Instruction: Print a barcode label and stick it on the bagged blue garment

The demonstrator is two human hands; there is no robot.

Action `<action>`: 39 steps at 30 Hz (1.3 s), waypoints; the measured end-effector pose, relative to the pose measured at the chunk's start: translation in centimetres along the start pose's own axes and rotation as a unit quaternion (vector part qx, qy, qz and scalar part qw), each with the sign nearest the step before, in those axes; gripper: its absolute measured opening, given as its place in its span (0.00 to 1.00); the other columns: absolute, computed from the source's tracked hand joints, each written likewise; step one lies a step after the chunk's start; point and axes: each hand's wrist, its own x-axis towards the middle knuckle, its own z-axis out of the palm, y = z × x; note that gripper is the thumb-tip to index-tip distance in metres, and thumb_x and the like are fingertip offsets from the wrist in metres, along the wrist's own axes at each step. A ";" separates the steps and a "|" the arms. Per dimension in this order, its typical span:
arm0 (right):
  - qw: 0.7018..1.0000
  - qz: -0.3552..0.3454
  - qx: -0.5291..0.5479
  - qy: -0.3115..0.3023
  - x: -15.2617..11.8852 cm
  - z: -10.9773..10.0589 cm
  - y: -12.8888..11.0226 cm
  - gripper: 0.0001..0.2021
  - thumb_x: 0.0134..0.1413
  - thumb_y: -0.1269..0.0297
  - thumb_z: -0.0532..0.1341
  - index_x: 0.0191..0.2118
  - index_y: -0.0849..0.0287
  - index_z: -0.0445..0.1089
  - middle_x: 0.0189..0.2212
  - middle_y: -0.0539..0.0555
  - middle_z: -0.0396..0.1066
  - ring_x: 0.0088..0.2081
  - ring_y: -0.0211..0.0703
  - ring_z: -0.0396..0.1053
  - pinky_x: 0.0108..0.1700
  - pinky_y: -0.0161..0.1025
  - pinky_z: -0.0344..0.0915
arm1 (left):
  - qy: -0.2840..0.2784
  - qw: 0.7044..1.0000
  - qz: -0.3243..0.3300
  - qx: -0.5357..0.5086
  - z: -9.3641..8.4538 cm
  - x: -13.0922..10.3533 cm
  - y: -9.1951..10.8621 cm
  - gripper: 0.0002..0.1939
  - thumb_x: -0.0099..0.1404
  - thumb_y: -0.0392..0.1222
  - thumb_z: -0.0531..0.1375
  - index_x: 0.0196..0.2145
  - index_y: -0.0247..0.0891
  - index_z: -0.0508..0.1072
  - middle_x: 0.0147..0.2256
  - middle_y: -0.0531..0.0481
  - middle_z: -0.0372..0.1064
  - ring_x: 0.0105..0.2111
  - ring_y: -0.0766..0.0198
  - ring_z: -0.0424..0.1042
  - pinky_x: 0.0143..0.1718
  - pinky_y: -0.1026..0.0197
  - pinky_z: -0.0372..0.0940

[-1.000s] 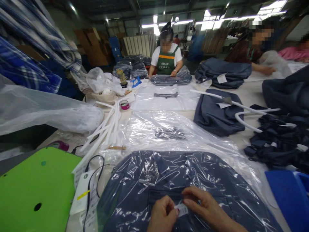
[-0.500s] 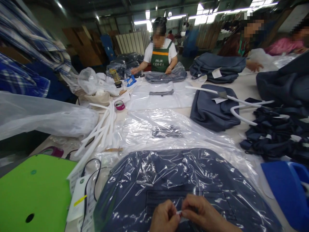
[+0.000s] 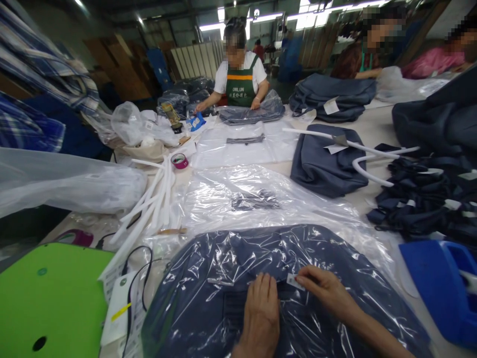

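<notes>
Worktable (image 3: 376,130): clear bag (image 3: 335,258) holds navy garment (image 3: 238,258); hands flat on it.

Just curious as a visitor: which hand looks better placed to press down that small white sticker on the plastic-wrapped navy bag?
Probably the right hand: its fingertips already pinch the small white sticker, while the left hand lies flat on the plastic-wrapped navy bag.

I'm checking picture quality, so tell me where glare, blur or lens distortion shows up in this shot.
Head view: ceiling strip lights blow out white; glare streaks cross the clear plastic bag over the navy fabric bag beneath the left hand and right hand; wide-angle bending curves the edges, stretching the green plastic board; far faces are pixelated.
</notes>
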 end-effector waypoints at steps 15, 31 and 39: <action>0.993 -0.063 -0.042 -0.093 6.2 1.9 -0.6 0.09 0.50 0.59 0.57 0.25 0.56 0.68 0.24 0.48 0.68 0.28 0.38 0.63 0.35 0.37 0.59 | 0.009 0.999 0.029 0.032 1.7 -1.6 1.4 0.22 0.66 0.30 0.41 0.47 0.35 0.71 0.47 0.42 0.66 0.50 0.54 0.63 0.47 0.50 0.64; 0.989 -0.051 -0.064 -0.124 7.0 2.2 0.1 0.06 0.50 0.64 0.59 0.28 0.58 0.71 0.27 0.49 0.72 0.30 0.38 0.67 0.34 0.35 0.59 | -0.030 0.999 0.021 0.012 2.6 -2.8 1.4 0.23 0.60 0.27 0.45 0.49 0.35 0.69 0.48 0.39 0.64 0.52 0.52 0.60 0.49 0.47 0.61; 0.984 -0.063 -0.110 -0.125 7.0 2.3 0.0 0.06 0.52 0.65 0.58 0.30 0.58 0.72 0.29 0.50 0.73 0.32 0.39 0.68 0.35 0.35 0.60 | -0.024 0.999 0.027 0.018 2.2 -2.1 1.3 0.21 0.62 0.28 0.45 0.47 0.35 0.70 0.47 0.40 0.64 0.50 0.53 0.61 0.49 0.48 0.60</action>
